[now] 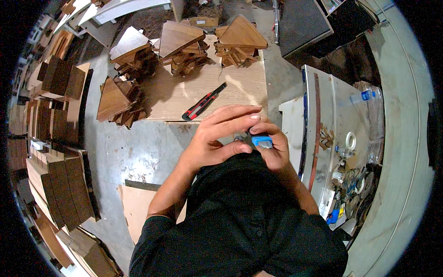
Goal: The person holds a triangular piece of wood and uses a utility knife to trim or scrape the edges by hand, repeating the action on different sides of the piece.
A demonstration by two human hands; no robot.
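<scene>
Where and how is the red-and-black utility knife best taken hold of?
I would take the utility knife by its thick body, from the near left: its wider end lies nearer, the narrower dark end points away. Blade extension is unclear.

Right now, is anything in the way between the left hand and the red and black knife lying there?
Nothing visible is between the left hand and the utility knife. The stacked triangular wood pieces sit beyond it or to its left.

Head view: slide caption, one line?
Right hand holds a blue object, left hand beside it; red-black cutter on the board near wood stacks.
</scene>
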